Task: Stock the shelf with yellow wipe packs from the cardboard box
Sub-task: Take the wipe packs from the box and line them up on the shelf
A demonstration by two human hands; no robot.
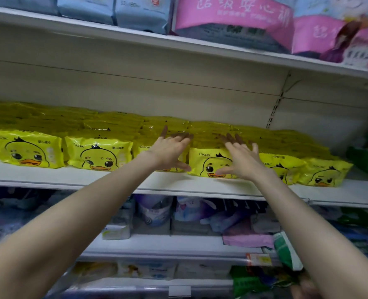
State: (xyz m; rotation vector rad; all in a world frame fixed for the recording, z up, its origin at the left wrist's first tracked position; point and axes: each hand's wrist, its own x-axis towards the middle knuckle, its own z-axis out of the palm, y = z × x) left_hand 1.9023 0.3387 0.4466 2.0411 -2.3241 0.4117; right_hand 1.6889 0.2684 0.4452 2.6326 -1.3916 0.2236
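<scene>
Several yellow wipe packs with a duck face stand in rows along the white shelf [105, 179]. My left hand [170, 151] lies with spread, straight fingers over the front and top of one pack, which it mostly hides. My right hand [241, 157] rests the same way on the neighbouring yellow wipe pack [205, 164], its thumb low on the pack's front. More packs stand to the left [99, 155] and right [325, 173]. The cardboard box is out of view.
Above is a shelf with blue packs [144, 11] and pink packs [234, 20]. Below are shelves crowded with mixed pouches [191, 209] and green packs [286, 249]. A green pack [366, 156] lies at the right end of the yellow row.
</scene>
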